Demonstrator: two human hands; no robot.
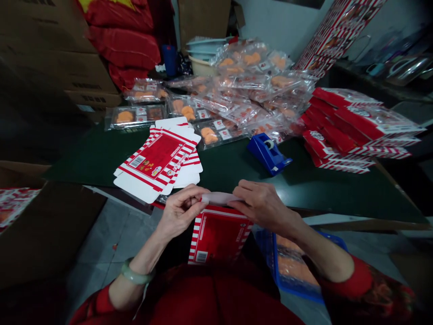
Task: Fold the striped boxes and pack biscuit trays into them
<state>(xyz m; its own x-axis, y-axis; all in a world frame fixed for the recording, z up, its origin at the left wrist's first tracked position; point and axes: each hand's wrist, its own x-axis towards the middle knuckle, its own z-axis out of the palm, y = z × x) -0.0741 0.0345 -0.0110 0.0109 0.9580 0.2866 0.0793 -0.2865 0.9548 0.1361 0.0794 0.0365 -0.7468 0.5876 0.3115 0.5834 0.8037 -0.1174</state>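
Note:
My left hand and my right hand pinch the two ends of a pale, translucent strip, possibly tape, held taut in front of me. Just below the strip, a red-and-white striped carton rests against my lap, its lower part partly hidden by my body. Beyond my left hand lies a pile of flat, unfolded cartons on the dark green table top. A blue tape dispenser stands beyond my right hand.
Several clear packs of orange food cover the table's far side, and stacked red cartons stand at right. A blue crate sits below my right arm. Large cardboard boxes stand at left, and a jade bangle circles my left wrist.

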